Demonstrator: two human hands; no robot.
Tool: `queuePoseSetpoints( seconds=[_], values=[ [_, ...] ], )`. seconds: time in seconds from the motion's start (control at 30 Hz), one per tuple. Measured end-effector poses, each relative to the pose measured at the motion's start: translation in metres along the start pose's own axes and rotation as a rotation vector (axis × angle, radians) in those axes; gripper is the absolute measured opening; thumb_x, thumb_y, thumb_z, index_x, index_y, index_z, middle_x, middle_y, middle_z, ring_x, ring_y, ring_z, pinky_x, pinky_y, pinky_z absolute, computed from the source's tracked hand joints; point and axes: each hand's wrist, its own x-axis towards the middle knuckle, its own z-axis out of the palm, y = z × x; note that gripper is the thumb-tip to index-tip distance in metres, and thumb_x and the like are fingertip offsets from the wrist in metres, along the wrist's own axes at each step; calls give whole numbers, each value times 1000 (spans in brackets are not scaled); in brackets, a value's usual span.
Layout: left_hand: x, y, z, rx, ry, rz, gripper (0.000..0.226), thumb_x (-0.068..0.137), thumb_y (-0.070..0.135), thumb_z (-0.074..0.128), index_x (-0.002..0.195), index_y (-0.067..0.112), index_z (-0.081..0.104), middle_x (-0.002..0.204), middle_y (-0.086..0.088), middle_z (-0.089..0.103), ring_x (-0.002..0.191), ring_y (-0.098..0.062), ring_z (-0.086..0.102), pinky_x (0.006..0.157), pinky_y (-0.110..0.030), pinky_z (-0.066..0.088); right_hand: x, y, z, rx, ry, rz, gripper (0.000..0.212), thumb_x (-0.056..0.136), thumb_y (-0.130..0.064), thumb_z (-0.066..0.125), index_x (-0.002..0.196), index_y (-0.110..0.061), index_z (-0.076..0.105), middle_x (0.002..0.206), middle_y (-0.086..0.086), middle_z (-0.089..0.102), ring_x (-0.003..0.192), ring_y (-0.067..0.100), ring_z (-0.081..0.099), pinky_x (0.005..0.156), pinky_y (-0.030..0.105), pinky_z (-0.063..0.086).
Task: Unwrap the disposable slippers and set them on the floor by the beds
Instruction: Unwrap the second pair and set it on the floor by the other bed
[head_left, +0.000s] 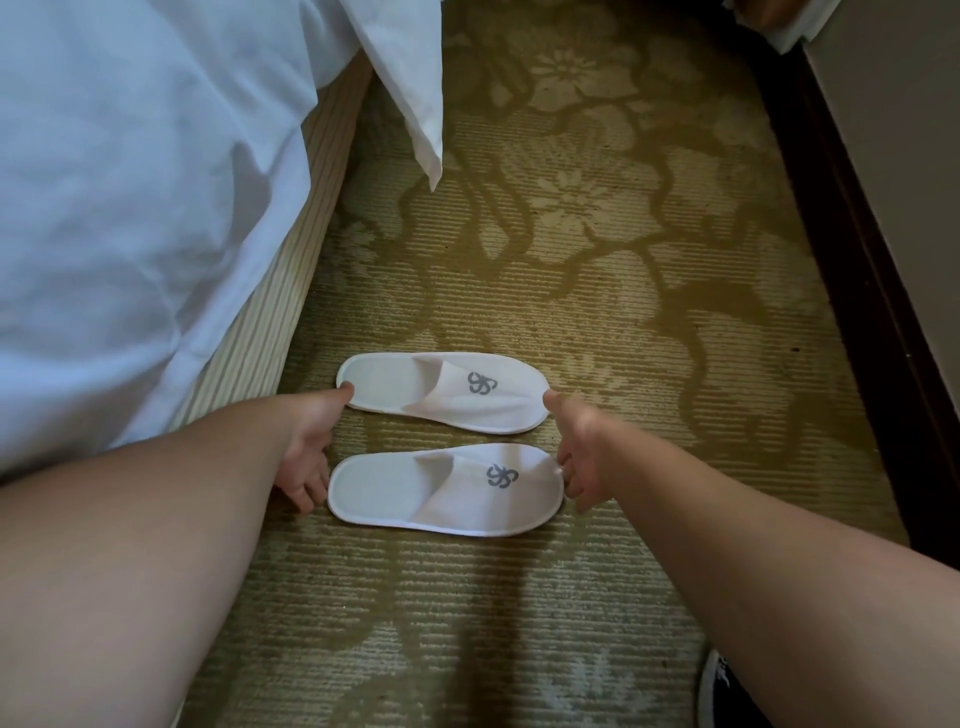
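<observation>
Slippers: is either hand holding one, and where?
Nothing held. Open left hand at heel ends, open right hand at toe ends, of far slipper and near slipper.

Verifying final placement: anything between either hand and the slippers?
Nothing visible. Both slippers lie unwrapped on the carpet beside the bed; left hand is at their heel ends, right hand at their toe ends.
</observation>
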Motion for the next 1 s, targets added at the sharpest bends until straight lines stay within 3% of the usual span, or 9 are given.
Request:
queuePoseSetpoints(
  seconds=[0.3,0.67,1.0],
  values=[
    [-3,14,1,48,94,61,102,82,87,22,158,22,-2,160,-30,17,148,-45,15,117,-64,10,5,5,1,-81,-42,13,100,86,-75,35,154,-4,15,155,25,28,137,46,36,114,60,23],
    [1,20,-2,14,226,189,97,83,85,21,158,25,10,155,-30,30,145,-46,24,116,-62,17,9,3,6,-37,-78,-9,102,85,-77,33,155,-7,10,158,24,21,142,45,27,114,58,18],
    [0,24,-3,-36,282,221,96,86,83,21,157,19,16,153,-25,37,145,-40,26,118,-62,13,13,5,8,-32,-91,-11,102,85,-78,31,155,-6,11,158,24,22,141,45,29,116,58,19]
  ],
)
